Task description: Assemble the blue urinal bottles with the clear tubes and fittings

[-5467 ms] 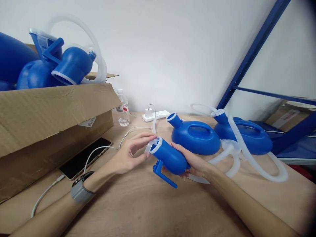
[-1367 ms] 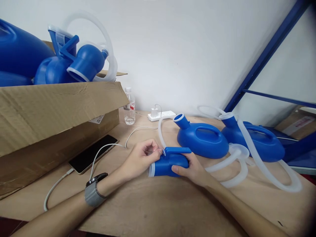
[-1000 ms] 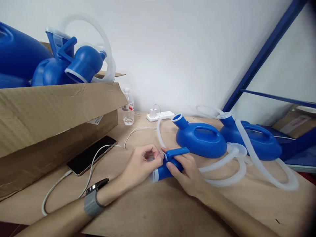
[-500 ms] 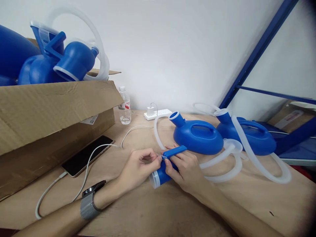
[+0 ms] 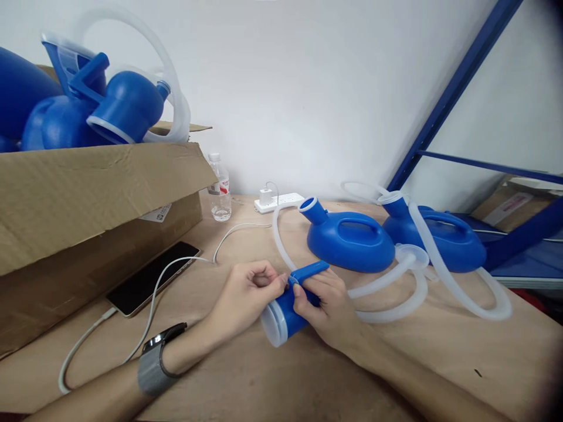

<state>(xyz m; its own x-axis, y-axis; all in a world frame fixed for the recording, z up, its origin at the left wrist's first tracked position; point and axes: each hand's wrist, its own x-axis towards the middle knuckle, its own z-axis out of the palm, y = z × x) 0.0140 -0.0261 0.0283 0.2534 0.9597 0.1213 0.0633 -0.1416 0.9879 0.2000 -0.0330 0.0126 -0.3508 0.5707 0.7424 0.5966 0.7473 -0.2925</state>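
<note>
My right hand (image 5: pixel 328 299) is wrapped round a blue plastic urinal funnel (image 5: pixel 292 310), holding it low over the table. Its mouth, turned toward the lower left, has a translucent white cap (image 5: pixel 276 327) on it. A straight blue handle (image 5: pixel 310 271) sticks up from its side. My left hand (image 5: pixel 259 290) is closed in a pinch at the handle's base, at a thin clear strap (image 5: pixel 291 280); the fingertips hide most of it. Behind stand two blue urinal bottles, a nearer one (image 5: pixel 352 243) and a farther one (image 5: pixel 455 240).
At left a cardboard box (image 5: pixel 101 193) holds several blue urinal parts and a hose. A phone (image 5: pixel 152 278) on a white cable lies beside it. Farther back are a water bottle (image 5: pixel 220 190) and a power strip (image 5: pixel 279 203). Translucent hoses (image 5: pixel 396 313) curl at right, near a blue rack (image 5: pixel 453 99).
The funnel has tilted so that its capped mouth shows more toward me. Both hands keep their hold near the handle's base. The whole view has shifted slightly.
</note>
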